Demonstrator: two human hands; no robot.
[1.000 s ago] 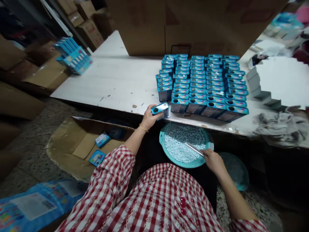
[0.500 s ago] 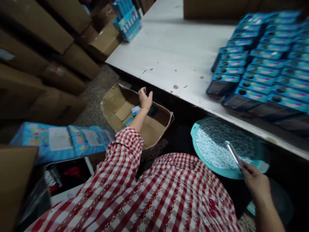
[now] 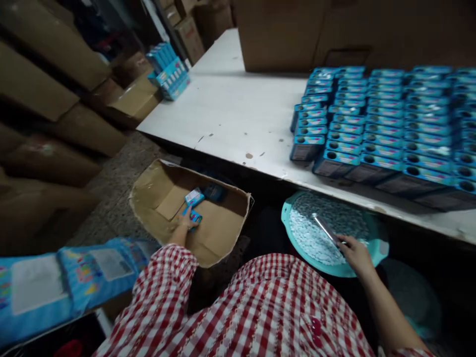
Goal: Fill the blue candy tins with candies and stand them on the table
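Observation:
My left hand (image 3: pixel 182 221) reaches down into a low, cut-open cardboard box (image 3: pixel 226 238), its fingers closed on a small blue box (image 3: pixel 195 218). Just beyond it lie a second small blue box with a white label (image 3: pixel 194 197) and a darker blue one (image 3: pixel 214 192) in shadow. At the right, my right hand (image 3: pixel 356 254) is wrapped round the end of a shiny metal scoop (image 3: pixel 326 230), seen as a narrow tube. The scoop's far end rests over many small white pieces (image 3: pixel 303 223) in a turquoise basin (image 3: pixel 285 212).
Rows of blue boxes (image 3: pixel 385 134) stand on the white table (image 3: pixel 238 116), whose edge overhangs the basin. A blue display carton (image 3: pixel 169 72) sits at its far left corner. Blue printed packs (image 3: pixel 96 270) lie at lower left. Large cartons (image 3: pixel 33 168) are stacked behind them.
My left hand has dropped from above the cardboard box onto a small blue box inside. My right hand and scoop have shifted left over the basin. The view has swung right.

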